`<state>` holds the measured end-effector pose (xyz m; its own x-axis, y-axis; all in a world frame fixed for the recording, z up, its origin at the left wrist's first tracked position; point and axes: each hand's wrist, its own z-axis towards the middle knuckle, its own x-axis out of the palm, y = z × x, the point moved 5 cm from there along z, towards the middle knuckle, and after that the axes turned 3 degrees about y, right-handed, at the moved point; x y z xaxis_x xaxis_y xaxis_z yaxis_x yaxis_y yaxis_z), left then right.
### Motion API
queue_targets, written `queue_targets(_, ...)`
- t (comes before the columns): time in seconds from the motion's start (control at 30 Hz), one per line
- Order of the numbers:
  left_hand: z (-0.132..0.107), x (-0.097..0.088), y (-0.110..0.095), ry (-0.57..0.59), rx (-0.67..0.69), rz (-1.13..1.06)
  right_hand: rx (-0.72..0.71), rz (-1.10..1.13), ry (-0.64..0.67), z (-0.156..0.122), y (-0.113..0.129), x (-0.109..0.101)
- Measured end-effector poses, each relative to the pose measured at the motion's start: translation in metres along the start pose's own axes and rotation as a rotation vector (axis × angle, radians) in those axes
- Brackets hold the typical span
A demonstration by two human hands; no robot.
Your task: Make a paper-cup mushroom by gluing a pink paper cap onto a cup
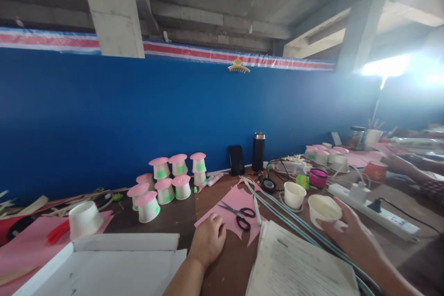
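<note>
My right hand (352, 231) has its thumb and fingers around the side of a white paper cup (324, 208), mouth up, beside the blue-green tubes (287, 215). Another white cup (294, 194) stands just left of it. My left hand (210, 238) rests on the brown table with its fingers curled in, and nothing shows in them. It lies at the edge of a cut pink paper sheet (232, 201). On that sheet are black-handled scissors (239, 215) and a white-and-green pen (257, 210).
Several upside-down cups with pink discs and green patches (164, 192) stand at left. A white box lid (128, 268) and stapled papers (298, 259) lie in front. At right is a power strip (374, 210); behind stands a black flask (258, 152). A co-worker's hand (398, 166) is farther right.
</note>
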<state>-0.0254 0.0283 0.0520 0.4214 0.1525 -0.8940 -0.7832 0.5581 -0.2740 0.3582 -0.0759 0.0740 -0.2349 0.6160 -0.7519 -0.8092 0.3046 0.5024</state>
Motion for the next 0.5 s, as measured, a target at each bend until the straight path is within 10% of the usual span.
queue_targets(0.5,-0.001,0.000,0.001,0.003,0.001,-0.025,-0.030,-0.061,0.066,0.012,-0.008,0.023)
